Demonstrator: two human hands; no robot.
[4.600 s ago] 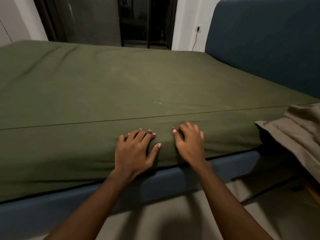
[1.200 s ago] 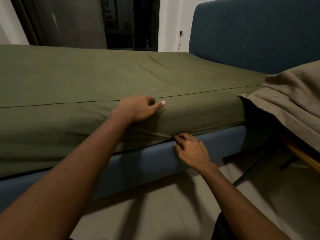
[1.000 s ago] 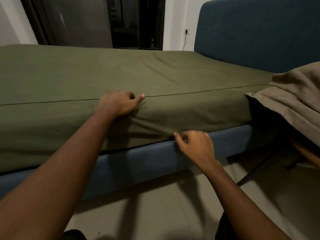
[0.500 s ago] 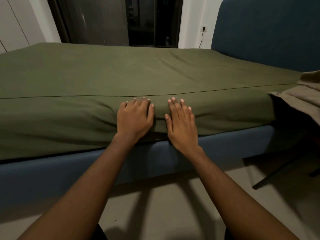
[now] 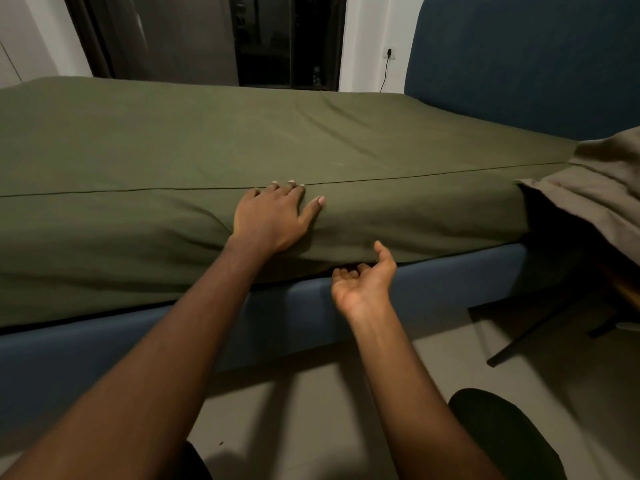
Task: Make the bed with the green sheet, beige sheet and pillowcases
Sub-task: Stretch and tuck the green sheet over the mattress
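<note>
Both hands work the near side: the left hand (image 5: 273, 220) presses flat on the stretched green sheet (image 5: 311, 140), and the right hand (image 5: 363, 282) sits palm-up, fingers loosely curled and empty, by its lower hem above the bed frame (image 5: 450, 271). The cloth looks light and limp, likely best pinched along that hem. The beige sheet (image 5: 602, 188) lies bunched at the right.

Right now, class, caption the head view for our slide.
Left hand flat on the green sheet; right hand, palm up, at its lower edge.
</note>
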